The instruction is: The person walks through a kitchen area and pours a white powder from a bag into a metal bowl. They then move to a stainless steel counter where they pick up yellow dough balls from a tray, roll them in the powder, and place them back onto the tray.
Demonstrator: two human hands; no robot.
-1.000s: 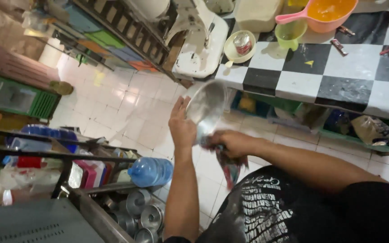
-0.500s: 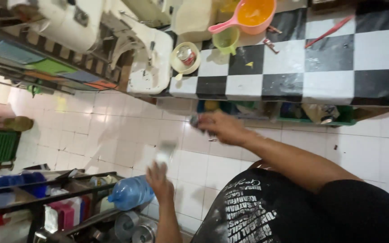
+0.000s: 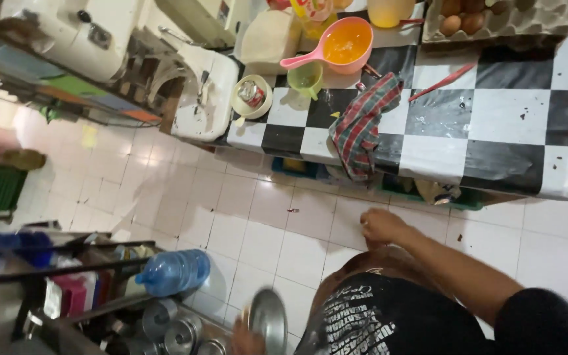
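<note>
- Steel bowl (image 3: 268, 320), bottom centre of frame, is tilted on edge, apparently to suit the rack of metalware below; left hand (image 3: 244, 342) fingers clamp its rim.
- Right hand (image 3: 381, 227), frame centre, hangs empty, fingers loosely curled.
- Checkered desk (image 3: 494, 125), upper right, carries a draped plaid cloth (image 3: 361, 128).

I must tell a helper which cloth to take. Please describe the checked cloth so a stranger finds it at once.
Look at the black-and-white checkered table. The plaid cloth hangs over its front edge, just below the pink scoop. It is the only fabric there, striped in red, green and grey.
</note>
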